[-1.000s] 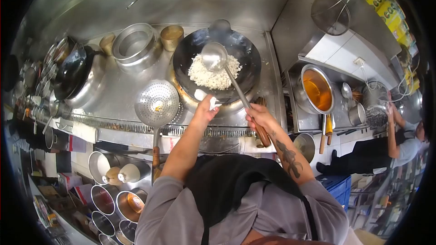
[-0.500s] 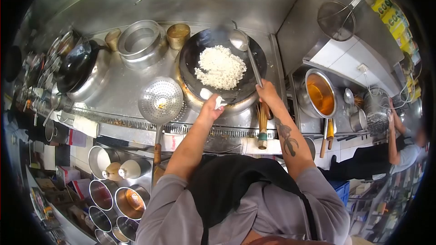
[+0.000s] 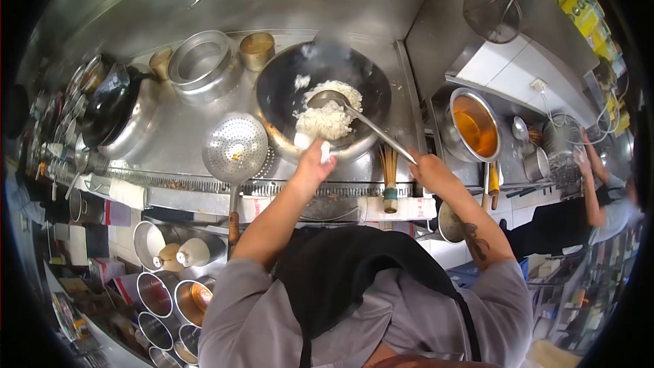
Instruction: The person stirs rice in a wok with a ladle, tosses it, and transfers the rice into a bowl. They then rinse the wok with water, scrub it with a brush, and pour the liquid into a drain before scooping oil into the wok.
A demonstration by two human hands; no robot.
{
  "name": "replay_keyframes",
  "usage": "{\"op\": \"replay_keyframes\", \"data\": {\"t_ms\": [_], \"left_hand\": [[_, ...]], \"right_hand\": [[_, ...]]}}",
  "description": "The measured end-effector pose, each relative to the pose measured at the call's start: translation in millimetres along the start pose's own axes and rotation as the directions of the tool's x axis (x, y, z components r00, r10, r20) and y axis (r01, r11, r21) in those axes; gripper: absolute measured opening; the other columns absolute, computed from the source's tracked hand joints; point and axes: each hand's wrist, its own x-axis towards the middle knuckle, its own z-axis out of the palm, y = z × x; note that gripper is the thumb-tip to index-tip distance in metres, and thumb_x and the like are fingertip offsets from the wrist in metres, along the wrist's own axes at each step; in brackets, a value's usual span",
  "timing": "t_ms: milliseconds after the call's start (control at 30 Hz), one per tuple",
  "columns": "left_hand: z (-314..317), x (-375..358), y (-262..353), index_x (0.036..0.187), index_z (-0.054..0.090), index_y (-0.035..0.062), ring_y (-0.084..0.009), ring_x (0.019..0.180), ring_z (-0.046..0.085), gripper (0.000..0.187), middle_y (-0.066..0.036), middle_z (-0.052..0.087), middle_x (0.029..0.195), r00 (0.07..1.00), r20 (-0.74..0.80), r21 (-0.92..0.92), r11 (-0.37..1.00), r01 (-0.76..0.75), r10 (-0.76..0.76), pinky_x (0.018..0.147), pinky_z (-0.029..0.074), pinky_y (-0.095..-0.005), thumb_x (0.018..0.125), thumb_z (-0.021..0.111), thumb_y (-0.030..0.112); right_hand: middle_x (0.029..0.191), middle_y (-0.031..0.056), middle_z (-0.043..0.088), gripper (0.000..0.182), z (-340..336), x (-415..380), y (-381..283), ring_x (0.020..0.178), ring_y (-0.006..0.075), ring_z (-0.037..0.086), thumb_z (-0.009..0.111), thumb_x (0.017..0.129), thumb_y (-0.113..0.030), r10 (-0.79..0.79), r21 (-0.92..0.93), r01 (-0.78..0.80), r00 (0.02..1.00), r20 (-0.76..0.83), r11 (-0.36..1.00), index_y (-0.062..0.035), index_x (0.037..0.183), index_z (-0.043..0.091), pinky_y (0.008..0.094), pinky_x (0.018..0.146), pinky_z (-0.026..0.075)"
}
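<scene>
A large black wok (image 3: 276, 88) sits on the steel stove, with white rice (image 3: 325, 123) in it. At its near rim, my left hand (image 3: 312, 169) is closed on a folded white cloth (image 3: 303, 141); my fingers partly hide the rim there. My right hand (image 3: 434, 176) grips the handle end of a long metal ladle (image 3: 371, 125), to the right of the wok. The ladle's bowl lies over the middle of the rice, and a small clump of rice is apart toward the far left of the wok.
Left of the wok stand a perforated skimmer (image 3: 236, 146) and a metal pot (image 3: 204, 71). A bamboo brush (image 3: 389, 177) lies at the front edge. On the right are a pot of orange liquid (image 3: 473, 126) and a co-worker (image 3: 599, 208). A strainer (image 3: 492, 13) hangs above.
The ladle's bowl has come from the wok's far right rim onto the rice. My right hand has drawn back and right. The rice has shifted, and a clump has separated at left.
</scene>
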Motion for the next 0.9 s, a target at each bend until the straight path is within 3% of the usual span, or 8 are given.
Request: {"op": "replay_keyframes", "data": {"t_ms": [267, 300, 433, 533, 567, 733, 833, 900], "left_hand": [[15, -63, 10, 0.095, 0.053, 0.0112, -0.0186, 0.072, 0.055, 0.015, -0.007, 0.056, 0.082, 0.986, 0.146, 0.026, 0.996, -0.081, 0.076, 0.049, 0.043, -0.0265, 0.092, 0.05, 0.025], [16, -66, 1, 0.095, 0.054, 0.0116, -0.0172, 0.072, 0.056, 0.013, -0.004, 0.059, 0.084, 1.0, -0.015, 0.001, 1.0, -0.021, 0.021, 0.049, 0.041, -0.0256, 0.091, 0.051, 0.024], [19, -106, -7, 0.097, 0.056, 0.0128, -0.0159, 0.072, 0.056, 0.013, -0.003, 0.062, 0.087, 0.994, 0.078, 0.031, 0.996, 0.078, -0.08, 0.049, 0.04, -0.0252, 0.092, 0.049, 0.022], [-25, -44, -19, 0.097, 0.056, 0.0129, -0.0167, 0.071, 0.056, 0.011, -0.003, 0.06, 0.084, 0.95, 0.294, 0.061, 0.99, -0.126, 0.102, 0.052, 0.041, -0.0252, 0.091, 0.05, 0.02], [-39, -44, -38, 0.095, 0.056, 0.0119, -0.0166, 0.068, 0.055, 0.011, -0.003, 0.059, 0.08, 0.99, 0.035, 0.046, 0.989, -0.14, 0.138, 0.05, 0.042, -0.0264, 0.09, 0.052, 0.02], [-66, -77, -62, 0.091, 0.054, 0.0156, -0.0181, 0.067, 0.057, 0.011, -0.002, 0.058, 0.076, 0.998, 0.07, 0.178, 0.984, -0.008, -0.005, 0.047, 0.044, -0.0305, 0.089, 0.053, 0.027], [-28, -26, -7, 0.092, 0.054, 0.0118, -0.0167, 0.066, 0.055, 0.012, -0.004, 0.058, 0.076, 0.99, 0.121, 0.08, 0.993, -0.081, 0.071, 0.044, 0.041, -0.0249, 0.091, 0.052, 0.023], [-19, 7, 21, 0.086, 0.054, 0.011, -0.0159, 0.059, 0.053, 0.008, -0.004, 0.057, 0.072, 0.984, 0.176, 0.065, 0.996, -0.053, 0.041, 0.043, 0.039, -0.0249, 0.088, 0.053, 0.019]], "right_hand": [[0.086, 0.0287, 0.061, 0.041, -31, -35, -28, 0.071, 0.0399, 0.061, 0.058, 0.087, -0.016, -0.022, 0.184, 0.019, 1.0, 0.014, 0.983, 0.0033, 0.123, 0.051, 0.0398, 0.067, 0.049], [0.086, 0.0287, 0.061, 0.041, -45, -40, -25, 0.071, 0.0399, 0.061, 0.058, 0.087, -0.016, -0.023, 0.171, 0.024, 1.0, -0.006, 0.985, 0.0033, 0.123, 0.051, 0.0398, 0.067, 0.049], [0.083, 0.0205, 0.064, 0.039, -64, -42, -16, 0.076, 0.037, 0.063, 0.057, 0.088, -0.019, -0.141, 0.388, 0.087, 0.984, 0.111, 0.918, -0.0025, 0.123, 0.051, 0.0454, 0.065, 0.048], [0.081, 0.021, 0.063, 0.036, -24, -15, -8, 0.076, 0.0372, 0.063, 0.056, 0.088, -0.017, 0.088, 0.071, -0.1, 0.984, 0.156, 0.992, -0.0016, 0.121, 0.052, 0.0467, 0.066, 0.047], [0.08, 0.022, 0.063, 0.035, -12, -9, -6, 0.076, 0.0379, 0.062, 0.055, 0.088, -0.016, 0.065, -0.003, -0.065, 0.998, 0.013, 0.998, -0.0005, 0.119, 0.053, 0.0473, 0.067, 0.047], [0.079, 0.0254, 0.061, 0.041, -35, -26, -24, 0.076, 0.0375, 0.063, 0.055, 0.088, -0.012, -0.035, 0.024, 0.043, 0.959, -0.281, 0.999, 0.005, 0.125, 0.045, 0.0469, 0.07, 0.049], [0.079, 0.0191, 0.061, 0.048, -58, -36, -35, 0.067, 0.0268, 0.063, 0.056, 0.089, -0.008, -0.082, 0.234, 0.23, 0.857, -0.509, 0.945, 0.0032, 0.133, 0.039, 0.0387, 0.061, 0.05], [0.082, 0.0105, 0.06, 0.054, -90, -42, -56, 0.057, 0.015, 0.057, 0.058, 0.088, -0.004, 0.169, 0.914, 0.021, 0.981, -0.097, 0.406, 0.0003, 0.137, 0.036, 0.0286, 0.052, 0.047]]}}
